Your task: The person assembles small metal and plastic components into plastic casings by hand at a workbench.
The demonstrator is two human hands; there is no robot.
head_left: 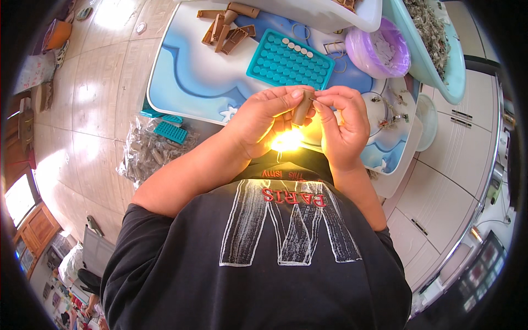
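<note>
My left hand (pixel 273 113) is closed around a small brown tube-like piece (pixel 301 108), held upright over the near edge of the table. My right hand (pixel 347 122) meets it from the other side, thumb and forefinger pinched at the piece's upper right side. Something thin seems to be between those fingertips, too small to make out. Just below the hands a bright yellow light (pixel 287 141) glares and washes out what is around it. Beyond them lies a teal tray (pixel 267 73) of round cells, with several white discs (pixel 297 48) along its far row.
Several brown box-like pieces (pixel 228 34) are heaped at the table's far left. A purple basin (pixel 357 49) and a large pale-green basin (pixel 459 82) stand right, a white bin (pixel 363 15) behind. Thin wires (pixel 388 113) lie right of my hand. Left of the table is a clear bag (pixel 151 146).
</note>
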